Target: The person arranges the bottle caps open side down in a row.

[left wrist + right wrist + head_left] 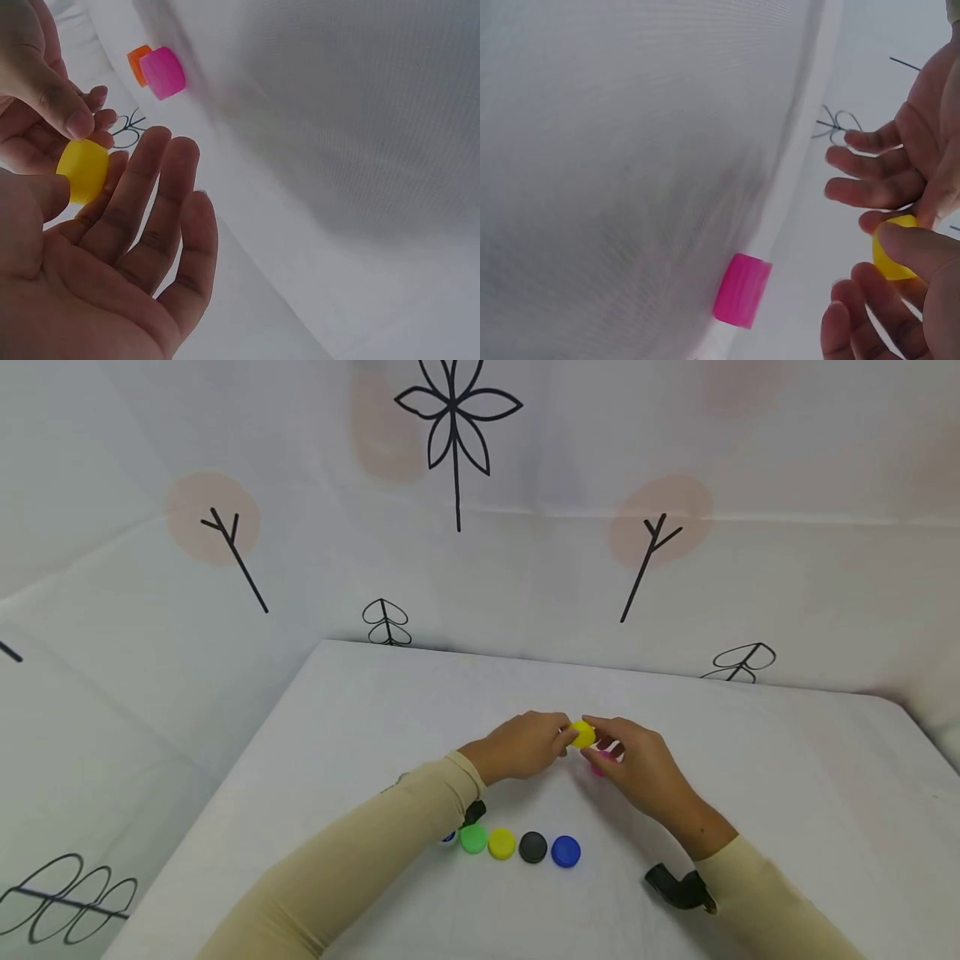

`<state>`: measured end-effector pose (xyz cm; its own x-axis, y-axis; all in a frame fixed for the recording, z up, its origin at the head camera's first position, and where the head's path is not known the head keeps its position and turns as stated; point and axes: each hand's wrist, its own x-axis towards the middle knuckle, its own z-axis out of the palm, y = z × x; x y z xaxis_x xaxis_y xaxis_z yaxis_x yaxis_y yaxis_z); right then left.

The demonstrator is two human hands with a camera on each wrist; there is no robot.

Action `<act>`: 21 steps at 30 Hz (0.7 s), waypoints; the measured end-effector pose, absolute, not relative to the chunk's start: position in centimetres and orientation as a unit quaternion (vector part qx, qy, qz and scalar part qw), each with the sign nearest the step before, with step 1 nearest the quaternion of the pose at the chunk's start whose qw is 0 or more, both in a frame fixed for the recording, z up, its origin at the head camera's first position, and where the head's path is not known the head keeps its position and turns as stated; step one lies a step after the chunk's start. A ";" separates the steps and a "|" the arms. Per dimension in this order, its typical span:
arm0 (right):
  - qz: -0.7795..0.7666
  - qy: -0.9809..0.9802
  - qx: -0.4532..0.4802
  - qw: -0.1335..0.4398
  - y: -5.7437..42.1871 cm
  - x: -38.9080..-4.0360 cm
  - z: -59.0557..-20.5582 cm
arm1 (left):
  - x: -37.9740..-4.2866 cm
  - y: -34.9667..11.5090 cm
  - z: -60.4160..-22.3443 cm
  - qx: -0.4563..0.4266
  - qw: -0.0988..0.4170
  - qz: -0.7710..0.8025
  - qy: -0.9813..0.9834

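A small round yellow cap (582, 734) is held above the white table, between both hands. My left hand (528, 745) pinches it between thumb and index finger, its other fingers extended in the left wrist view. On the other side, my right hand (641, 768) grips the same cap, with its thumb (915, 251) across it in the right wrist view. Just below the right hand stands a pink cap (163, 73), partly covered by fingers in the head view. An orange cap (138, 64) shows behind the pink one in the left wrist view.
Nearer the body, a row holds a green cap (473, 838), a second yellow cap (502, 843), a black cap (533, 847) and a blue cap (566, 852). The left sleeve (360, 843) partly hides the row's left end. A patterned cloth (525, 577) hangs behind the table.
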<state>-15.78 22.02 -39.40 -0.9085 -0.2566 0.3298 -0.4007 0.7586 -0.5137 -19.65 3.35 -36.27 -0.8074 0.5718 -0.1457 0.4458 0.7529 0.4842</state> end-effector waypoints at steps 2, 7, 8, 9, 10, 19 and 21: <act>0.291 -0.932 0.179 0.123 22.0 -15.7 -39.3 | -19.6 3.3 -36.3 0.272 0.153 0.232 0.921; 0.260 -0.937 0.189 0.138 21.9 -15.3 -39.1 | -19.5 3.1 -36.2 0.269 0.170 0.257 0.912; 0.257 -0.938 0.189 0.138 21.9 -15.2 -39.1 | -19.5 3.1 -36.2 0.269 0.170 0.259 0.912; 0.255 -0.938 0.190 0.138 21.9 -15.2 -39.1 | -19.4 3.0 -36.1 0.268 0.168 0.261 0.912; 0.255 -0.938 0.189 0.136 21.9 -15.1 -39.0 | -19.4 2.9 -36.0 0.267 0.166 0.265 0.912; 0.265 -0.936 0.195 0.124 22.1 -14.4 -38.3 | -18.7 2.2 -35.4 0.288 0.115 0.286 0.907; 0.267 -0.935 0.199 0.119 22.2 -14.0 -38.1 | -18.4 2.1 -35.3 0.300 0.106 0.286 0.904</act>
<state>-14.01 22.18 -38.14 -0.8925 -0.3081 0.3295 -0.4357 0.7779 -0.4527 -18.45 2.08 -35.34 -0.7971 0.6035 -0.0192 0.4827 0.6560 0.5802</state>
